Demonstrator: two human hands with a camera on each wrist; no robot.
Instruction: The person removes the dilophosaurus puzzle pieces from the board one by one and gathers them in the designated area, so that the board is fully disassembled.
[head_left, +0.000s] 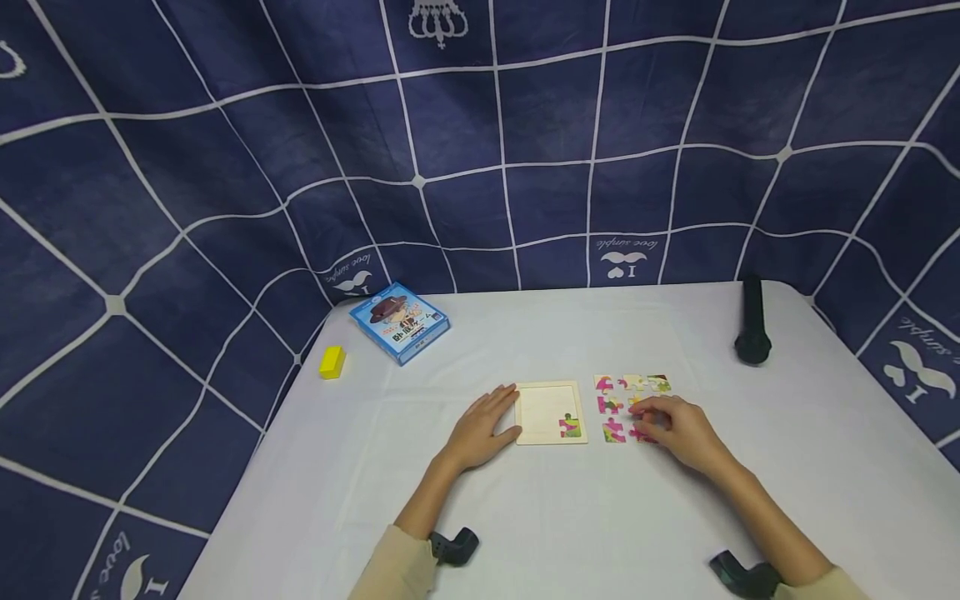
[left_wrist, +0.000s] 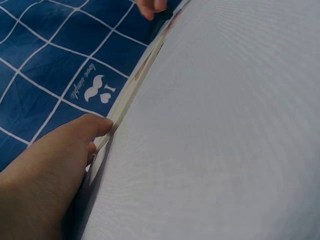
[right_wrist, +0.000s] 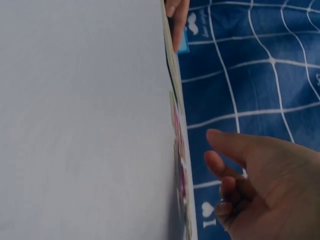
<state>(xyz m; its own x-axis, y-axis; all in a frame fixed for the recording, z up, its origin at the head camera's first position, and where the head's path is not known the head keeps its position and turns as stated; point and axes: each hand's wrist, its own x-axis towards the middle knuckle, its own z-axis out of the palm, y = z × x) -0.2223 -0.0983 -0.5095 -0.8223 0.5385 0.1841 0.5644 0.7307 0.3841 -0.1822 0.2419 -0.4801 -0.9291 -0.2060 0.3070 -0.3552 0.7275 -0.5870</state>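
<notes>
A square wooden puzzle tray [head_left: 542,408] lies on the white table, with one pink and green jigsaw piece [head_left: 572,428] in its lower right corner. My left hand [head_left: 480,429] rests at the tray's left side, fingertips by the upper corner and thumb by the lower one. In the left wrist view the thumb [left_wrist: 102,125] touches the tray's edge. Loose jigsaw pieces [head_left: 613,431] lie in rows right of the tray. Over the right part of these rows hovers my right hand [head_left: 686,429], fingers loosely bent, covering some pieces. Nothing shows between its thumb and forefinger [right_wrist: 216,162].
A blue box [head_left: 401,321] with a cartoon figure lies at the back left, near a yellow block [head_left: 332,362]. Toward the back right is a black, microphone-shaped object [head_left: 752,325]. Dark blue curtain [head_left: 547,192] with white lines hangs behind the table.
</notes>
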